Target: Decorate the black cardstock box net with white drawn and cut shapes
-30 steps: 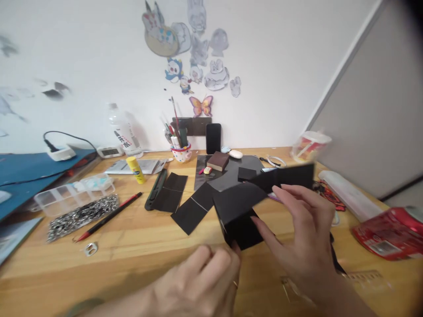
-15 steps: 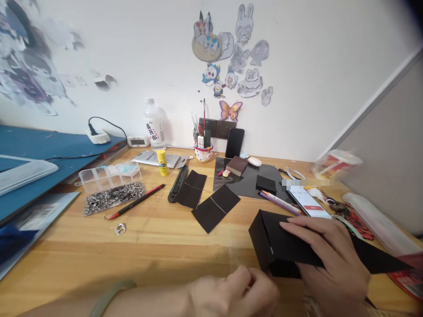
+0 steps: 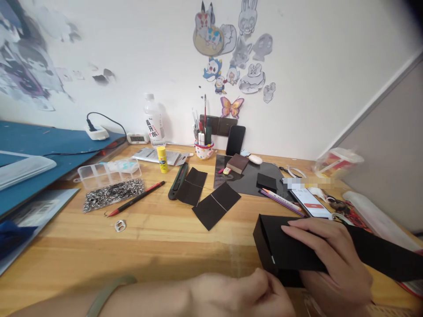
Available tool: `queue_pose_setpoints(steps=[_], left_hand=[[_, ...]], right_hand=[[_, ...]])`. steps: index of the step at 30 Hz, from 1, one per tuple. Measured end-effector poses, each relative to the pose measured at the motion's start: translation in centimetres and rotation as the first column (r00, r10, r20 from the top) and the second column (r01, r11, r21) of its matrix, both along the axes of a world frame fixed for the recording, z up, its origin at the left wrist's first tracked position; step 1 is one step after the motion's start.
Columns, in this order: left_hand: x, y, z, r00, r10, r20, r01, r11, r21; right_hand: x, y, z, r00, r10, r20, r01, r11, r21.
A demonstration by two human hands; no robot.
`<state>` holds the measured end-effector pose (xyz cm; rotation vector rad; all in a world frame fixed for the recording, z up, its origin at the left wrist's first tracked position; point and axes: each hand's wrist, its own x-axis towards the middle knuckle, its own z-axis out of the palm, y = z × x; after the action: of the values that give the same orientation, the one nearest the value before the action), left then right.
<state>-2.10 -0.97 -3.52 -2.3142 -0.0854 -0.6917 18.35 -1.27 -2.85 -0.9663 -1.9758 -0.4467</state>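
Observation:
My right hand point(image 3: 333, 259) grips a black cardboard box point(image 3: 287, 251), fingers over its top and thumb side out of sight below. A long black flap point(image 3: 386, 253) of card reaches past that hand to the right edge. My left hand point(image 3: 247, 293), a pale bangle point(image 3: 109, 293) on its wrist, is closed by the box's lower left corner. What its curled fingers pinch, if anything, is hidden. Two creased black card pieces point(image 3: 216, 206) point(image 3: 192, 186) lie beyond the hands, beside a dark green utility knife point(image 3: 177, 181).
Behind are a yellow glue stick point(image 3: 162, 159), a pen cup point(image 3: 204, 150) and a water bottle point(image 3: 154, 123). A box of metal pull tabs point(image 3: 112, 193) and a black-red pencil point(image 3: 135, 200) lie left. Pens point(image 3: 280, 202) and a lit phone point(image 3: 312, 200) lie just beyond the box.
The box and my right hand have shifted slightly right and down. My left hand has moved right and lower, its fingers still curled. The black flap now extends farther right.

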Motion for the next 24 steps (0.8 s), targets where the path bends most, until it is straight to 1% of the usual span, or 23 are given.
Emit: queue_pose_setpoints(steps=[2,4,6,7,8,11,14,16,17,19,21,24], left_hand=[[0.2,-0.1,-0.1,1.0,0.014,-0.005,-0.014,1.0,-0.021],[0.3,-0.3,-0.3,0.999,0.044,-0.005,-0.044,0.998,-0.052],[0.4,-0.5,-0.6,0.999,0.05,-0.004,-0.05,0.992,-0.113],[0.5,-0.5,-0.6,0.999,0.034,-0.011,-0.035,0.987,-0.157],[0.5,-0.3,-0.7,1.0,0.002,-0.02,-0.006,0.978,-0.208],[0.5,0.5,-0.7,0.995,-0.099,0.026,0.102,0.925,-0.366],[0.5,1.6,-0.6,0.974,-0.143,0.173,0.204,0.886,-0.416],[0.4,2.3,-0.6,0.962,-0.155,0.223,0.246,0.845,-0.474],[0.4,2.6,-0.6,0.959,-0.149,0.241,0.259,0.808,-0.529],[0.2,2.9,-0.7,0.955,-0.082,0.284,0.259,0.697,-0.668],[0.2,3.2,-1.0,0.942,0.071,0.327,0.232,0.565,-0.792],[0.3,3.5,-1.8,0.899,0.33,0.289,0.158,0.371,-0.915]], right_hand=[[0.1,0.2,0.0,0.998,-0.053,0.03,0.052,0.999,0.004],[0.2,0.3,0.2,0.986,-0.145,0.076,0.142,0.989,0.042],[0.3,0.4,0.5,0.969,-0.192,0.156,0.181,0.98,0.083],[0.3,0.4,0.7,0.963,-0.18,0.2,0.165,0.982,0.091],[0.3,0.4,0.9,0.96,-0.142,0.242,0.125,0.988,0.086],[0.5,0.5,1.3,0.951,0.003,0.309,-0.01,1.0,0.021],[0.9,0.8,1.4,0.951,0.05,0.304,-0.036,0.998,-0.051],[1.3,1.1,1.3,0.953,0.054,0.297,-0.035,0.997,-0.066],[1.5,1.2,1.3,0.955,0.057,0.293,-0.039,0.997,-0.066],[1.7,1.5,1.1,0.958,0.061,0.281,-0.041,0.996,-0.075],[1.7,1.8,0.8,0.96,0.052,0.276,-0.029,0.996,-0.088],[1.4,2.1,0.2,0.958,0.029,0.284,-0.002,0.996,-0.095]])
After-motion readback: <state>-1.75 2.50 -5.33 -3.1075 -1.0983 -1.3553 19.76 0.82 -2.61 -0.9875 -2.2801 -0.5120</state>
